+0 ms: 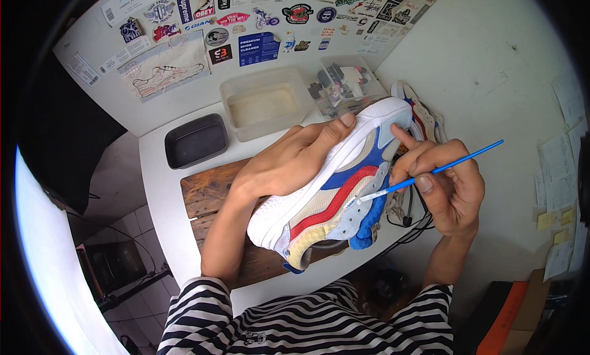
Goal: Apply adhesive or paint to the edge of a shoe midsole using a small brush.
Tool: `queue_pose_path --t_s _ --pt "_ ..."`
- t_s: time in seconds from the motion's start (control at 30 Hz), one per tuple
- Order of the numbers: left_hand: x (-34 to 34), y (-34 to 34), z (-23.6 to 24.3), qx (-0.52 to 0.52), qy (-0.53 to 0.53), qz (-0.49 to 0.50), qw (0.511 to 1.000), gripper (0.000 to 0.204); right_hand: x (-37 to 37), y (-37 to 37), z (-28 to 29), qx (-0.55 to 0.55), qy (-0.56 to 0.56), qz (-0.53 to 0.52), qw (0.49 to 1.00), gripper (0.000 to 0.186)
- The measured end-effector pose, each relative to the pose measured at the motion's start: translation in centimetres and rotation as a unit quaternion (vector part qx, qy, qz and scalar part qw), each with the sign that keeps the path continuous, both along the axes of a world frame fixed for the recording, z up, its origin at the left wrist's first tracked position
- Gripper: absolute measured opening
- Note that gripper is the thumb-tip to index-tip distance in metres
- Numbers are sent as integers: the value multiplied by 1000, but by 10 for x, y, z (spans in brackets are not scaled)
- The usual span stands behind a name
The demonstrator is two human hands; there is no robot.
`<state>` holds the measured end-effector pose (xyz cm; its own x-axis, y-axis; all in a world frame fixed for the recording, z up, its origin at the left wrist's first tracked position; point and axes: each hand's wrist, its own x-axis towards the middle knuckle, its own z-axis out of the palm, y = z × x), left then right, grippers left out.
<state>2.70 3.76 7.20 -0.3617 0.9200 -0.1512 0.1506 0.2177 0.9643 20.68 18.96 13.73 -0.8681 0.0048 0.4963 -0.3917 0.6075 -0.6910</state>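
Observation:
A sneaker (pixel 335 186) with a white sole and blue, red, cream and pale grey upper panels is tilted on its side above the table. My left hand (pixel 298 152) is closed around the sole, its thumb near the toe end. Between the fingers of my right hand (pixel 445 177) is a thin blue paintbrush (pixel 458 162). Its pale tip touches or nearly touches the light grey panel beside the lace holes. The index finger of that hand reaches toward the toe. No laces show in the lace holes.
Beneath the shoe lies a dark wooden board (pixel 209 198) on the white table (pixel 161 192). Behind are a black tray (pixel 196 141), a clear plastic tub (pixel 264 103) and a box of small items (pixel 350 78). Another sneaker (pixel 424 112) and black cables (pixel 415 223) lie to the right.

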Motion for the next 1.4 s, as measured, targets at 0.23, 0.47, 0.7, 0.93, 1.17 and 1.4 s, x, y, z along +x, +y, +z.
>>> queue_pose_path --t_s 0.23,0.47,0.7,0.93,1.17,1.4 --pt "-1 -2 5 -20 1 -12 1000 85 -2 -3 5 89 -24 19 996 4" --pt "0 -1 4 -13 -1 -19 1000 82 0 -1 0 25 11 -13 1000 5" --pt "0 0 4 -12 1 -21 1000 81 0 -3 4 70 -3 7 998 4" --pt "-1 -1 2 -13 9 -15 1000 82 1 1 -1 33 29 -12 999 6" --pt "-1 6 -12 47 29 100 993 90 25 -28 -9 192 141 -125 963 10" --pt "0 8 -13 110 29 175 978 86 37 -61 -20 304 119 -220 919 15"
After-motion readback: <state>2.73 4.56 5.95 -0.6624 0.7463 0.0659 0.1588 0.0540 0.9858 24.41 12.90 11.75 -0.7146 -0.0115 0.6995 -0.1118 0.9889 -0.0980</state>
